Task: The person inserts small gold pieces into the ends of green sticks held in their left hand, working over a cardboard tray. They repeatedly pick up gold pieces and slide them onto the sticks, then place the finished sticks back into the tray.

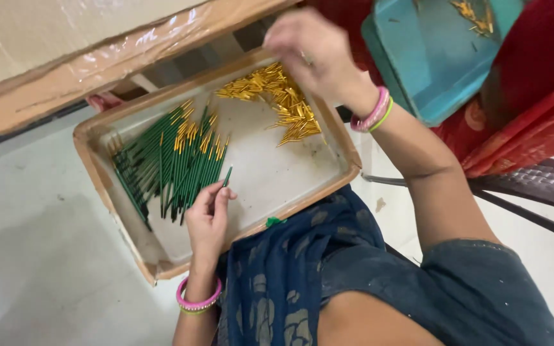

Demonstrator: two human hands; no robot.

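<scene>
- Nearest to me, dark blue patterned cloth [290, 282] covers my lap, and the near edge of the shallow cardboard tray [91, 160] rests against it.
- My left hand [208, 218] lies on the tray's near side, fingers pinched shut around one thin green stick [227, 176] that points up and away from me; pink and green bangles [197, 302] sit on that wrist.
- Just past that hand, a heap of green sticks with gold tips [171, 160] lies fanned across the left half of the tray, close to the stick I hold but not touching it.
- Farther on, in the tray's far right corner, lies a loose pile of small gold caps [283, 99].
- My right hand [309, 48] hovers over that pile, fingers curled downward; it is blurred, so I cannot tell whether it has hold of anything.
- Beyond it, to the right, a teal plastic tray [431, 64] holds a few more gold pieces, with red cloth [533, 96] next to it.
</scene>
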